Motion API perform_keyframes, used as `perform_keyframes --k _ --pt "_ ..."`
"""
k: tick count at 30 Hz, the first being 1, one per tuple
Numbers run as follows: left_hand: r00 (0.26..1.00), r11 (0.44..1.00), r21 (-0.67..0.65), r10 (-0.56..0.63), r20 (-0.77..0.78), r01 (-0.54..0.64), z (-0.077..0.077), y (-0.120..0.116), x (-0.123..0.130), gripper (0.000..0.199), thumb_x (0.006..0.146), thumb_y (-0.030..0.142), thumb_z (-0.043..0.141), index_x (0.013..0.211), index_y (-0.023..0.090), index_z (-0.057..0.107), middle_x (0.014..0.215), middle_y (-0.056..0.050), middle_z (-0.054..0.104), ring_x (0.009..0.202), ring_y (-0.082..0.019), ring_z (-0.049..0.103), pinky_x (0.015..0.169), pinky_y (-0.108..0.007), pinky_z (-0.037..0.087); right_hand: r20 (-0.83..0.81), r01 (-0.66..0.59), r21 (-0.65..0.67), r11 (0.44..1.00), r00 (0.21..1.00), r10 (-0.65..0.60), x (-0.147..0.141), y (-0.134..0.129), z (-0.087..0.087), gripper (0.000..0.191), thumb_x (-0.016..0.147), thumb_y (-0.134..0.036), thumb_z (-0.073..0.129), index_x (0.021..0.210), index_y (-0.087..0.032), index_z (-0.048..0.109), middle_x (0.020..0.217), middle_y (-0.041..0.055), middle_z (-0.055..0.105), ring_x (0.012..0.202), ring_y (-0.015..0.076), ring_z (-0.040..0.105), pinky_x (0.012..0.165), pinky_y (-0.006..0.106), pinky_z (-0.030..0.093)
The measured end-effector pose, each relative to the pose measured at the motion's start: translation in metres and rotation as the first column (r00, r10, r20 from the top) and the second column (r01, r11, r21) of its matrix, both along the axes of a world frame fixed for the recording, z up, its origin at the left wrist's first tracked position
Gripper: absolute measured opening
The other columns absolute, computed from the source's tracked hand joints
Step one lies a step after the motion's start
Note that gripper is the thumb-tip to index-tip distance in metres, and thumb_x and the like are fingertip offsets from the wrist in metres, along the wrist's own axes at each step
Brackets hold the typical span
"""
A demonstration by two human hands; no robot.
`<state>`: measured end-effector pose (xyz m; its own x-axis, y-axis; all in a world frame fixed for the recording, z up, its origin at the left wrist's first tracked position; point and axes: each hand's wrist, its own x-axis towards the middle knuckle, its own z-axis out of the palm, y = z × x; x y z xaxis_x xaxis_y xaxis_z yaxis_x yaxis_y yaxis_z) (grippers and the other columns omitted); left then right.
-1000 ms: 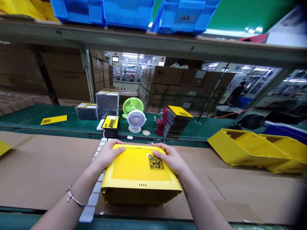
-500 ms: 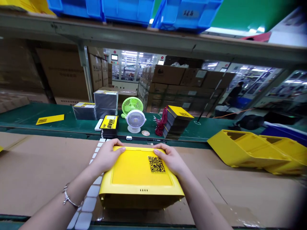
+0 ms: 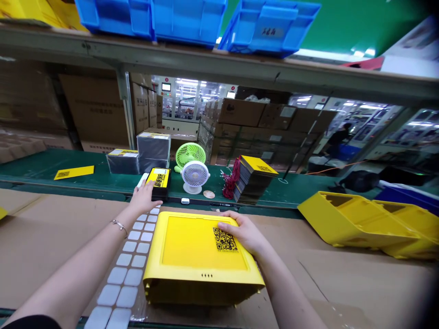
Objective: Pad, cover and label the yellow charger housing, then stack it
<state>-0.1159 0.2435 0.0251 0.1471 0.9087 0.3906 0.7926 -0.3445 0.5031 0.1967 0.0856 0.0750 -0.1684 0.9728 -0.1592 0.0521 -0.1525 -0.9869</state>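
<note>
A yellow plastic housing (image 3: 192, 249), its top panel bearing a black QR code, sits in front of me with its open side facing me. My right hand (image 3: 245, 233) grips its far right corner, thumb on top beside the code. Away from the housing, my left hand (image 3: 146, 198) is stretched forward, fingers apart, at a small stack of yellow-and-black printed labels (image 3: 159, 178); whether it touches them I cannot tell. Under my left forearm runs a sheet of white rounded-square stickers (image 3: 129, 246).
More yellow housings (image 3: 356, 224) lie on the right. Along the green ledge stand a white fan (image 3: 195, 175), a green fan (image 3: 189, 153), a tall stack of yellow-topped cards (image 3: 254, 178) and red wires (image 3: 233, 180). Blue bins (image 3: 187, 20) sit on the shelf above.
My left hand has let go of the housing's far left corner and moved forward and left to the printed labels. My right hand keeps its hold on the housing.
</note>
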Motion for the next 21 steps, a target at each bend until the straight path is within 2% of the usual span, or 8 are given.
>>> perform_keyframes --k 2,5,9,12,15,18,20,21 --pt "1.0 0.999 0.039 0.002 -0.001 -0.002 -0.01 -0.007 -0.005 0.057 0.066 0.02 0.065 0.12 0.017 0.048 0.135 -0.014 0.044 0.132 -0.032 0.025 0.108 -0.051 0.013 -0.027 -0.016 -0.002 1.0 1.0 0.016 0.0 0.0 0.0 0.033 0.07 -0.038 0.071 0.088 -0.019 0.051 0.084 0.0032 0.068 0.074 0.0198 0.066 0.065 0.03 0.052" --pt "0.999 0.995 0.1 0.011 0.044 -0.015 -0.012 -0.017 -0.01 0.031 0.073 0.009 0.05 0.102 0.017 0.057 0.115 -0.014 0.057 0.118 -0.029 0.045 0.103 -0.045 0.028 -0.033 -0.011 -0.002 1.0 0.999 0.011 0.001 0.001 0.0 0.035 0.069 -0.037 0.073 0.087 -0.018 0.05 0.082 0.0029 0.068 0.071 0.0189 0.066 0.063 0.029 0.052" --pt "0.981 0.983 0.17 0.032 0.191 -0.065 0.011 -0.024 -0.014 0.017 0.075 0.008 0.045 0.081 0.017 0.058 0.096 -0.011 0.059 0.095 -0.027 0.058 0.087 -0.041 0.043 -0.028 0.001 0.015 1.0 1.0 -0.001 0.001 0.004 -0.001 0.035 0.067 -0.037 0.074 0.084 -0.018 0.05 0.079 0.002 0.067 0.069 0.0183 0.065 0.061 0.029 0.051" --pt "0.922 0.959 0.233 0.061 0.383 -0.16 0.039 -0.031 -0.012 0.012 0.079 0.015 0.048 0.088 0.017 0.054 0.1 -0.01 0.058 0.097 -0.025 0.057 0.088 -0.04 0.044 -0.012 0.008 0.037 0.999 1.0 -0.008 0.001 0.006 0.0 0.034 0.067 -0.038 0.074 0.082 -0.018 0.051 0.079 0.0024 0.067 0.069 0.0187 0.065 0.062 0.029 0.051" --pt "0.821 0.947 0.248 0.027 0.57 -0.203 0.069 -0.048 -0.003 0.024 0.082 0.025 0.051 0.104 0.018 0.046 0.107 -0.01 0.058 0.093 -0.021 0.061 0.08 -0.035 0.051 0.003 0.023 0.037 0.999 1.0 -0.023 0.001 0.006 -0.001 0.034 0.067 -0.04 0.073 0.083 -0.019 0.053 0.082 0.0037 0.068 0.072 0.0203 0.065 0.064 0.031 0.051" --pt "0.671 0.979 0.196 -0.106 0.734 -0.06 0.098 -0.078 0.008 0.03 0.081 0.029 0.054 0.107 0.018 0.046 0.105 -0.009 0.063 0.087 -0.018 0.065 0.07 -0.03 0.055 0.04 0.084 0.021 0.996 0.996 -0.085 -0.001 0.005 -0.003 0.035 0.067 -0.043 0.072 0.088 -0.019 0.057 0.083 0.0054 0.068 0.076 0.0228 0.066 0.067 0.034 0.052" --pt "0.406 0.978 0.115 -0.179 0.896 0.176 0.114 -0.104 0.013 0.034 0.074 0.026 0.065 0.104 0.016 0.051 0.101 -0.008 0.066 0.084 -0.018 0.066 0.067 -0.029 0.056 0.105 0.159 0.069 0.985 0.981 -0.165 -0.003 0.002 -0.003 0.036 0.068 -0.045 0.069 0.091 -0.018 0.06 0.084 0.0067 0.069 0.079 0.0247 0.065 0.07 0.036 0.052" --pt "0.323 0.962 0.089 -0.172 0.931 0.257 0.12 -0.117 0.015 0.036 0.071 0.024 0.069 0.102 0.016 0.053 0.096 -0.007 0.067 0.079 -0.017 0.066 0.063 -0.025 0.055 0.155 0.208 0.132 0.969 0.961 -0.228 -0.004 0.0 -0.001 0.036 0.069 -0.044 0.068 0.092 -0.018 0.061 0.086 0.0074 0.069 0.08 0.0254 0.065 0.072 0.037 0.052"
